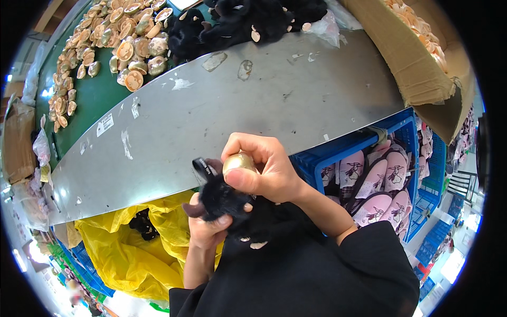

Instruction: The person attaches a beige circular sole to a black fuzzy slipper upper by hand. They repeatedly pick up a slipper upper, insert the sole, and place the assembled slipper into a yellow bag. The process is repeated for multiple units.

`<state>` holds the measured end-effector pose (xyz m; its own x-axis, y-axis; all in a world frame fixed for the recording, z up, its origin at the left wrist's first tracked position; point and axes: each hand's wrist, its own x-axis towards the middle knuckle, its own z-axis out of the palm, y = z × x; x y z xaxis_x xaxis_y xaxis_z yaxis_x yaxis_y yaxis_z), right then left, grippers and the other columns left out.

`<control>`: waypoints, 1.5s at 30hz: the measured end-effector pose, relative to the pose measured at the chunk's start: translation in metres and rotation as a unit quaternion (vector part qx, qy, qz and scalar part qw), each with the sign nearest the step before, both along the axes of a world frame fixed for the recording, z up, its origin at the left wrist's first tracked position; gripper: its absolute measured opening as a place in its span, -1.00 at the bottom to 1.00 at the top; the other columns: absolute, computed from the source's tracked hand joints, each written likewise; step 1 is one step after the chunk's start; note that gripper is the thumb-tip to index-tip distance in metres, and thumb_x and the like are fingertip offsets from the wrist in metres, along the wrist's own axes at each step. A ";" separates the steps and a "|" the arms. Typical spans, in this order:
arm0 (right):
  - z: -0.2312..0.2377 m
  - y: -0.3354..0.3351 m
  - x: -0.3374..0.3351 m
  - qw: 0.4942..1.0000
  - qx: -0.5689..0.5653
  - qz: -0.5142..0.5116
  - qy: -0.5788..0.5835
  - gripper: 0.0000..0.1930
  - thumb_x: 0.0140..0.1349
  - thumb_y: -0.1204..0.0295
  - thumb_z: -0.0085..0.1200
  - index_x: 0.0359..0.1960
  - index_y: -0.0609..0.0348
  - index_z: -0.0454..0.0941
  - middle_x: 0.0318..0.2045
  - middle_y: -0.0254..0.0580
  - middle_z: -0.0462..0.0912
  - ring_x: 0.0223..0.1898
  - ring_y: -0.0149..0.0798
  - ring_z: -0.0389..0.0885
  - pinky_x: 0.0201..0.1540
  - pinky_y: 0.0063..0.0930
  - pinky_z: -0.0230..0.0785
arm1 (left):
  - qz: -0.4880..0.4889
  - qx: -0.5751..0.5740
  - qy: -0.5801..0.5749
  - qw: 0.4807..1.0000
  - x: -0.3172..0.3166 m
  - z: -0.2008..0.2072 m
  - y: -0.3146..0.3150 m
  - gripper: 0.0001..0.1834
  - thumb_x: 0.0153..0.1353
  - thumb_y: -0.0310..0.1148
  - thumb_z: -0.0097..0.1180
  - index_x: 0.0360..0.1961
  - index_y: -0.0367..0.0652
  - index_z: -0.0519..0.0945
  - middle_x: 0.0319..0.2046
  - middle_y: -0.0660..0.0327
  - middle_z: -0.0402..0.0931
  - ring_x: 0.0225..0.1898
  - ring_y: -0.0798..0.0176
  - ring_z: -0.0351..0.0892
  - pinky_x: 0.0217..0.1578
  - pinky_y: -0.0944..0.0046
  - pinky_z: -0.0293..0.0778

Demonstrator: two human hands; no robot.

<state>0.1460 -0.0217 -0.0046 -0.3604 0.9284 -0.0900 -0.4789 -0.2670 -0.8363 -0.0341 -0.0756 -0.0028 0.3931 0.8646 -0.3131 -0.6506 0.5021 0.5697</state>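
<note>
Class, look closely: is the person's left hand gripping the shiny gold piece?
No, the right hand grips the gold piece between thumb and fingers, while the left hand holds the black plush toy.

Pink slippers [376, 182] lie in a blue crate [312, 168].

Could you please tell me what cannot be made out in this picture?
All in the head view:
- Gold piece: its edges, covered by the right hand.
- Black plush: its underside, covered by the left hand.
- Yellow bag: its bottom, hidden by its own folds.
- Carton: its far end, cut off by the top edge.
- Slippers: any lower layers, hidden by those on top.
</note>
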 end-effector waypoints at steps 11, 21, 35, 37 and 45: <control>-0.021 -0.009 -0.002 0.987 0.067 -0.126 -0.071 -0.68 0.34 0.16 0.26 -0.24 0.21 0.58 -0.48 -0.41 0.57 -0.44 -0.61 0.48 -0.40 -0.68 0.32 | 0.118 0.015 0.198 0.973 0.022 0.013 0.014 -0.69 0.25 -0.47 0.36 0.00 -0.30 0.64 -0.10 0.25 0.67 -0.09 0.41 0.60 0.03 0.37 0.46; -0.021 0.000 0.004 0.937 0.217 -0.156 -0.225 -0.62 0.22 0.13 0.39 -0.23 0.23 0.63 -0.49 -0.30 0.59 -0.55 -0.54 0.41 -0.51 -0.62 0.27 | 0.174 0.052 0.242 0.953 0.027 0.014 0.018 -0.82 0.36 -0.50 0.23 -0.05 -0.34 0.66 -0.15 0.25 0.67 -0.13 0.42 0.58 -0.01 0.36 0.46; -0.013 0.010 0.015 0.886 0.330 -0.148 -0.291 -0.57 0.08 0.16 0.51 -0.23 0.22 0.63 -0.49 -0.30 0.53 -0.57 -0.45 0.43 -0.54 -0.58 0.25 | 0.175 0.044 0.244 0.953 0.024 0.012 0.013 -0.75 0.30 -0.56 0.25 0.00 -0.35 0.62 -0.13 0.25 0.64 -0.11 0.41 0.57 0.02 0.36 0.47; -0.010 0.012 0.016 0.865 0.363 -0.150 -0.313 -0.56 0.07 0.15 0.51 -0.22 0.23 0.62 -0.49 -0.29 0.52 -0.56 -0.43 0.42 -0.54 -0.56 0.25 | 0.178 0.091 0.328 0.924 0.024 0.015 0.014 -0.81 0.28 -0.56 0.28 -0.09 -0.34 0.64 -0.26 0.35 0.59 -0.20 0.50 0.48 -0.11 0.46 0.41; 0.005 0.011 0.005 0.784 0.421 -0.197 -0.411 -0.58 0.09 0.21 0.51 -0.23 0.27 0.61 -0.54 -0.27 0.49 -0.55 -0.41 0.40 -0.55 -0.55 0.27 | 0.187 0.138 0.401 0.886 0.025 0.024 0.017 -0.87 0.30 -0.53 0.29 -0.18 -0.32 0.61 -0.27 0.33 0.56 -0.25 0.52 0.45 -0.17 0.49 0.39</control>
